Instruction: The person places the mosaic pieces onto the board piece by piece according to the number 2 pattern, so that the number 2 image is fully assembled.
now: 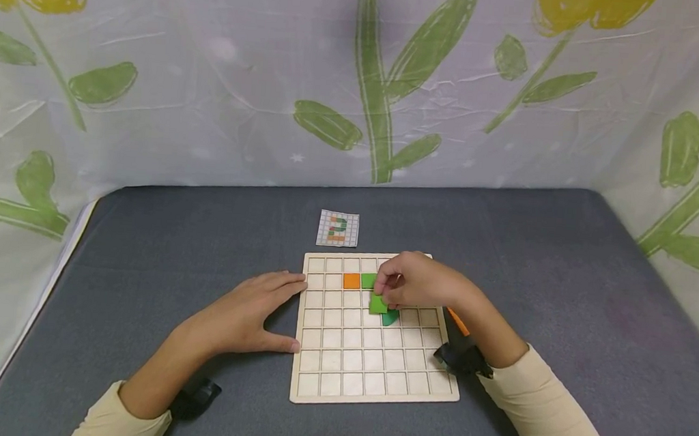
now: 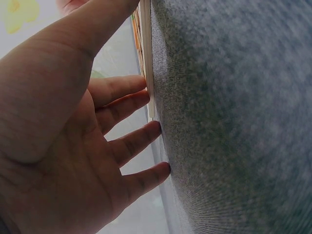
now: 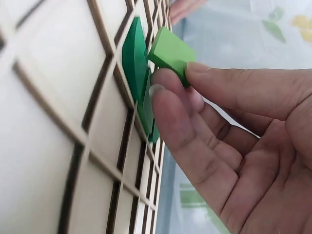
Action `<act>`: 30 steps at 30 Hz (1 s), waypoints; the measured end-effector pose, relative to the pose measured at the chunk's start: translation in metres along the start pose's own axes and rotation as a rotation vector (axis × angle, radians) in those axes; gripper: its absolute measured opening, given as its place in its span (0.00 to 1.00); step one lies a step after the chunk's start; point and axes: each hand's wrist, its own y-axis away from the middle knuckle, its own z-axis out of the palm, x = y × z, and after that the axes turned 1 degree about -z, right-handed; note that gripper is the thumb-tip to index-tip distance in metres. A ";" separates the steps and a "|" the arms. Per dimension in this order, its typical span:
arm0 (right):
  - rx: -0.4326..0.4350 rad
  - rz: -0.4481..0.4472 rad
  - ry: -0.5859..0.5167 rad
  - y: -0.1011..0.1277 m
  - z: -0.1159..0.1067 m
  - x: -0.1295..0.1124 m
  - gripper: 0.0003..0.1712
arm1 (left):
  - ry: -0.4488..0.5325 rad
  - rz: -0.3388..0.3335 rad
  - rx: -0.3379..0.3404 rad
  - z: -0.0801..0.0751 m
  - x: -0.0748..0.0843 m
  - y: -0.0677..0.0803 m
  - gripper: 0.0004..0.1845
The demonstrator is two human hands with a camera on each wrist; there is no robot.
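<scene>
Right hand [image 1: 413,282] pinches a light green square tile [image 3: 171,52] between thumb and fingertips, just above the wooden grid board [image 1: 373,391] near its far edge. Left hand [image 1: 249,313] lies flat with fingers straight, steadying the board's left edge. An orange tile [image 1: 351,281] and green pieces are seated; most cells remain unfilled against the pattern card [image 1: 338,229].

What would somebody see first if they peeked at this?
The right hand pinching a light green square tile just above the wooden grid board, in the middle of the grey table. An orange tile sits in the board's second row, and the left hand rests flat against its left edge.
</scene>
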 end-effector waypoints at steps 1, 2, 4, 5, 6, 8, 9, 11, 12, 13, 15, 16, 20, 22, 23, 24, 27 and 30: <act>0.005 -0.013 0.012 0.000 0.001 -0.001 0.07 | 0.001 -0.001 0.000 0.000 0.000 0.000 0.51; 0.012 -0.026 0.025 -0.001 0.003 -0.002 0.07 | 0.001 -0.003 -0.001 0.000 0.000 0.000 0.51; 0.034 -0.046 0.072 -0.001 0.006 -0.004 0.07 | 0.005 -0.005 -0.001 -0.001 0.001 0.000 0.50; 0.048 -0.048 0.100 -0.002 0.007 -0.004 0.06 | 0.007 -0.005 -0.001 -0.001 0.001 0.000 0.50; 0.058 -0.054 0.129 -0.002 0.008 -0.005 0.06 | 0.008 -0.005 0.001 -0.001 0.002 0.000 0.50; 0.072 -0.056 0.178 -0.003 0.011 -0.006 0.06 | 0.009 -0.006 0.003 -0.002 0.002 0.000 0.50; 0.074 -0.055 0.193 -0.004 0.012 -0.006 0.06 | 0.010 -0.006 0.002 -0.002 0.002 0.000 0.50; 0.076 -0.056 0.224 -0.004 0.014 -0.006 0.07 | 0.009 -0.009 0.001 -0.002 0.002 0.000 0.50; 0.076 -0.060 0.234 -0.004 0.015 -0.007 0.07 | 0.009 -0.009 0.000 -0.002 0.002 0.000 0.50; 0.076 -0.059 0.250 -0.004 0.017 -0.008 0.07 | 0.012 -0.011 -0.002 -0.002 0.002 0.000 0.50; 0.074 -0.066 0.291 -0.004 0.019 -0.009 0.08 | 0.017 -0.010 -0.003 -0.002 0.002 0.000 0.50; 0.075 -0.071 0.315 -0.004 0.021 -0.010 0.08 | 0.019 -0.009 -0.003 -0.002 0.002 0.000 0.50; 0.085 -0.093 0.408 -0.005 0.026 -0.014 0.12 | 0.026 -0.004 -0.004 -0.002 0.002 0.000 0.50; 0.080 -0.116 0.440 -0.004 0.027 -0.016 0.15 | 0.028 -0.004 -0.006 -0.002 0.002 0.000 0.50; 0.067 -0.125 0.449 -0.003 0.025 -0.017 0.16 | 0.028 -0.005 -0.006 -0.002 0.002 0.000 0.50; 0.051 -0.132 0.451 -0.001 0.023 -0.018 0.17 | 0.028 -0.005 -0.008 -0.002 0.001 0.000 0.50; -0.020 -0.107 0.417 0.009 0.008 -0.020 0.16 | 0.028 0.001 -0.008 -0.002 0.001 0.000 0.50; -0.026 0.037 0.409 0.027 -0.016 -0.015 0.11 | 0.027 0.016 -0.005 -0.002 0.001 0.000 0.50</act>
